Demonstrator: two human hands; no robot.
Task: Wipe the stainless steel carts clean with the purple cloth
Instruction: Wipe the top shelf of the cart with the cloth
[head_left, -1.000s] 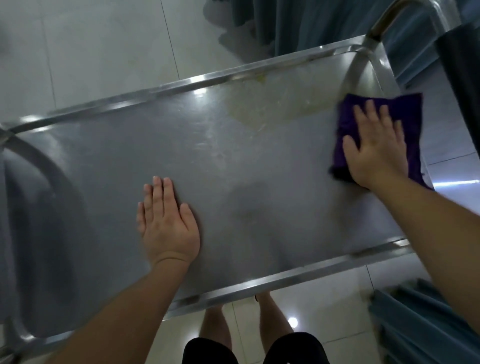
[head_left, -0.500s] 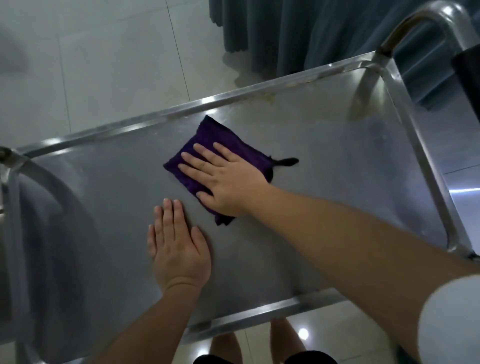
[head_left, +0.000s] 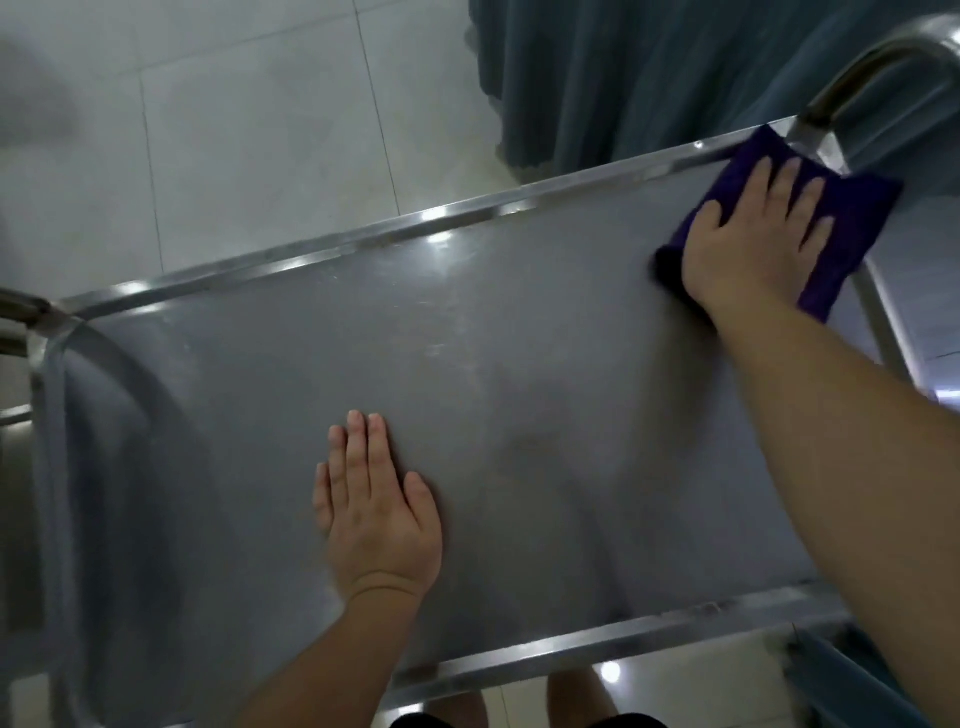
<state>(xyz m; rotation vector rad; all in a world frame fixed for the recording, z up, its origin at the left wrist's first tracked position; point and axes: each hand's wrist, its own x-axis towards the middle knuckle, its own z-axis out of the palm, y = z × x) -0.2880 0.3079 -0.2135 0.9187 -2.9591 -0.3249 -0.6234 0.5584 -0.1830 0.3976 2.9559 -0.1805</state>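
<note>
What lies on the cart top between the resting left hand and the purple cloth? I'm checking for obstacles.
Nothing: in the head view only bare steel cart top separates the left hand from the purple cloth under the right hand.

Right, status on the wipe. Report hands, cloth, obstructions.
Left hand flat on cart top, holding nothing. Right hand pressing purple cloth flat at far right corner, by the handle. Nothing else on the top.
</note>
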